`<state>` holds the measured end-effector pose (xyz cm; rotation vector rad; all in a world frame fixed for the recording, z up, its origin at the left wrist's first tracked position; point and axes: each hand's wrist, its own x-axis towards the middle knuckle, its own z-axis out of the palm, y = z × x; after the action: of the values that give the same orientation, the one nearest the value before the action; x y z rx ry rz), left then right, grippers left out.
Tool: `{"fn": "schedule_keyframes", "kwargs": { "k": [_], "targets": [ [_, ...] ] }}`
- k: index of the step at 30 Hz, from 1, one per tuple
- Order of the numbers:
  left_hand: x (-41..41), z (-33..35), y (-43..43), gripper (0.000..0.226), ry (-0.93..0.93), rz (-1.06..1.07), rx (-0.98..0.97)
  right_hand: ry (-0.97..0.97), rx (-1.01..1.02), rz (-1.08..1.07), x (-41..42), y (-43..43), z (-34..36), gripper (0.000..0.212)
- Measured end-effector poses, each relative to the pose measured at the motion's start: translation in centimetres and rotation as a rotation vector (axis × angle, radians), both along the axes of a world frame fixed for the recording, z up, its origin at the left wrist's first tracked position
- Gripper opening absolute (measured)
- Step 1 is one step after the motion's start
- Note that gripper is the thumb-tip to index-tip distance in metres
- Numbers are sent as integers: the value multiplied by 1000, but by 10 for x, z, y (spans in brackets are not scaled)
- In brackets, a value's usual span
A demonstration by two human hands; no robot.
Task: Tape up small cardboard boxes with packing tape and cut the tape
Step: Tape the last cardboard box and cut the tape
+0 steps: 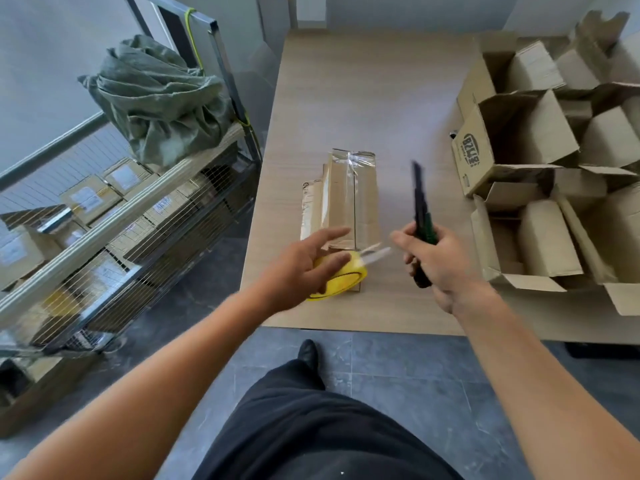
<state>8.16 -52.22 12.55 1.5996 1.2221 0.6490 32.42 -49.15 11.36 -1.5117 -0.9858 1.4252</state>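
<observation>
On the tabletop [363, 98], a taped cardboard box [349, 199] is lying. At its near end, the left hand [298, 268] is reaching with straight, spread fingers over the yellow tape roll [349, 275], while the right hand [440, 258] is gripping a utility knife [420, 202].

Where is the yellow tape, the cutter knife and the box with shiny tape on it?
yellow tape roll [351, 274], head view, on its yellow outer rim.
cutter knife [420, 199], head view, on its dark upper body.
taped box [346, 199], head view, on its top face.
</observation>
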Motion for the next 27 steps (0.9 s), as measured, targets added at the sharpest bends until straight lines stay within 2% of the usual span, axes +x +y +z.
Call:
{"fn": "schedule_keyframes", "kwargs": {
  "k": [2, 5, 8, 10, 15, 25, 27],
  "targets": [
    [-24, 8, 23, 46, 243, -117, -52, 118, -76, -34, 9, 3, -6, 18],
    [-45, 17, 78, 34, 701, -330, -75, 65, -115, -23, -2, 6, -24, 13],
    [-42, 10, 122, 31, 920, -431, -60, -6, -105, -147, -14, 22, -36, 13],
    [-35, -1, 138, 33, 896, -444, -86, -71, -121, -195, -12, 37, -40, 13],
    [-30, -45, 152, 37, 850, -479, -81, -178, -234, -159, -5, 54, -71, 13],
    [-36, -95, 153, 34, 837, -432, 57, -195, -369, -128, -10, 52, -130, 17],
    [-38, -102, 149, 33, 810, -402, 64, -314, -354, -84, -13, 53, -129, 24]
  ]
}}
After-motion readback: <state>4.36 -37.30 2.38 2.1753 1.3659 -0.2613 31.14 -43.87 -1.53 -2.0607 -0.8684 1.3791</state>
